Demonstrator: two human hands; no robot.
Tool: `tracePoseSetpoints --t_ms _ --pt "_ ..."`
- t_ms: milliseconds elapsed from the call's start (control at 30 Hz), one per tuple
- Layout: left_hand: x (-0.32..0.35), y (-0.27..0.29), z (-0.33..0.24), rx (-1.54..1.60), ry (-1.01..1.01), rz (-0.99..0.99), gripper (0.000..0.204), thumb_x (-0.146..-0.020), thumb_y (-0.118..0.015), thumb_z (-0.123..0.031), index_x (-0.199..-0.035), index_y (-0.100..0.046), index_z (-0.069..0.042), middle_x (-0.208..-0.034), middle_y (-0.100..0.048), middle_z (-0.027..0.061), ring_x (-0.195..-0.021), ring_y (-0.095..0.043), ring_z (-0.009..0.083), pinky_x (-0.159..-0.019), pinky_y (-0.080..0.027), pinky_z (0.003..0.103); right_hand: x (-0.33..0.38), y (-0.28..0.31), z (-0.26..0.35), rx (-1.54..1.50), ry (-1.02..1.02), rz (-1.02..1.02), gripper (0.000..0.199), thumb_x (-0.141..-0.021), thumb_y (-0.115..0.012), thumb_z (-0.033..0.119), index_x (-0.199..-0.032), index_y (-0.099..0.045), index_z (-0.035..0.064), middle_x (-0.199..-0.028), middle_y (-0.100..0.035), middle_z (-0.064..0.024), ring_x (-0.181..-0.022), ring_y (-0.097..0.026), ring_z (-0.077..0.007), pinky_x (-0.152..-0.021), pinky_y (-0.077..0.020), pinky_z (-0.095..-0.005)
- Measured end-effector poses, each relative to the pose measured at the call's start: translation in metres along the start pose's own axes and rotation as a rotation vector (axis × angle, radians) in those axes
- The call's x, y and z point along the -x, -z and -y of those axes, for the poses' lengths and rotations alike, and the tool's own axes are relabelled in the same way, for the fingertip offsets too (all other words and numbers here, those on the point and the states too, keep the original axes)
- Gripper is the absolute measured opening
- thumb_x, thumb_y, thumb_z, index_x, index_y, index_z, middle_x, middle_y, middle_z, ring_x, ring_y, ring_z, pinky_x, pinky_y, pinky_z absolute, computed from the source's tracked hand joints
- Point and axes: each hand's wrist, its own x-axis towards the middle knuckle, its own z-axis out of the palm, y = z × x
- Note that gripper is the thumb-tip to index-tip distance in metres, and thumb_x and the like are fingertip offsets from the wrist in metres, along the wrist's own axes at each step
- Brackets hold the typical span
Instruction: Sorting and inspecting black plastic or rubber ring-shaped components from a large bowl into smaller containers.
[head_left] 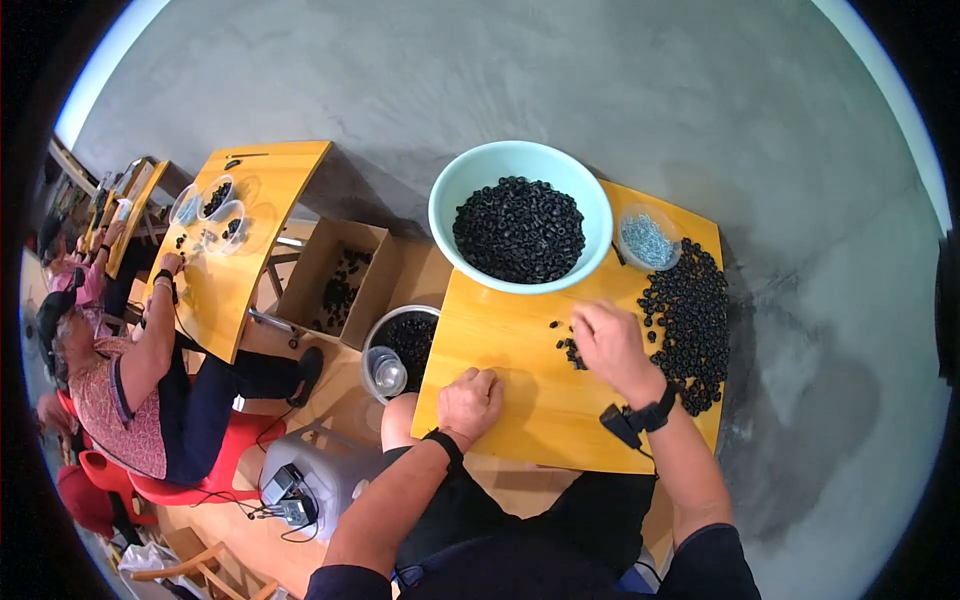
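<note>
My left hand rests closed at the table's front left, its fingers curled in; whatever they hold is hidden. Over the middle of the yellow table, my right hand is closed with the fingers bent down, and I cannot make out anything in them. A few small black ring-shaped parts lie just left of it. To its right spreads a large heap of the same black parts. Behind that heap stands a clear tub of small silvery metal pieces.
A pale green basin full of black parts stands at the back left. On the floor to the left are a metal bowl and a cardboard box with black parts. Further left a co-worker sits at another table.
</note>
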Motion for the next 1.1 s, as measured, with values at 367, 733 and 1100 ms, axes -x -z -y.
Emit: tracePoseSetpoints --t_ms 367,733,1100 --pt "-0.001 -0.004 -0.003 -0.016 0.047 0.034 0.011 -0.083 -0.063 -0.020 -0.082 -0.063 -0.009 -0.073 -0.061 0.0116 -0.067 -0.063 0.0330 -0.058 -0.051 0.044 -0.139 -0.018 -0.047 0.280 -0.008 0.320 0.017 -0.081 -0.050 0.001 -0.088 -0.066 0.0040 -0.091 -0.066 -0.0168 -0.090 -0.062 -0.0373 -0.077 -0.0495 -0.0477" --pt "-0.004 0.000 -0.003 0.000 0.029 0.016 0.013 -0.084 -0.062 -0.021 -0.077 -0.059 -0.010 -0.070 -0.058 0.0090 -0.062 -0.062 0.0307 -0.053 -0.051 0.042 -0.171 -0.079 -0.050 0.257 0.042 0.467 0.018 -0.081 -0.053 0.004 -0.093 -0.067 0.0045 -0.094 -0.066 -0.0187 -0.096 -0.062 -0.0368 -0.082 -0.0504 -0.0467" --pt "-0.004 0.000 -0.002 0.019 0.041 0.006 0.014 -0.083 -0.062 -0.019 -0.074 -0.057 -0.009 -0.069 -0.058 0.0101 -0.060 -0.061 0.0318 -0.052 -0.050 0.042 -0.187 -0.098 -0.064 0.348 0.053 0.589 0.015 -0.075 -0.059 0.006 -0.088 -0.068 0.0051 -0.091 -0.068 -0.0171 -0.091 -0.065 -0.0354 -0.080 -0.0521 -0.0455"
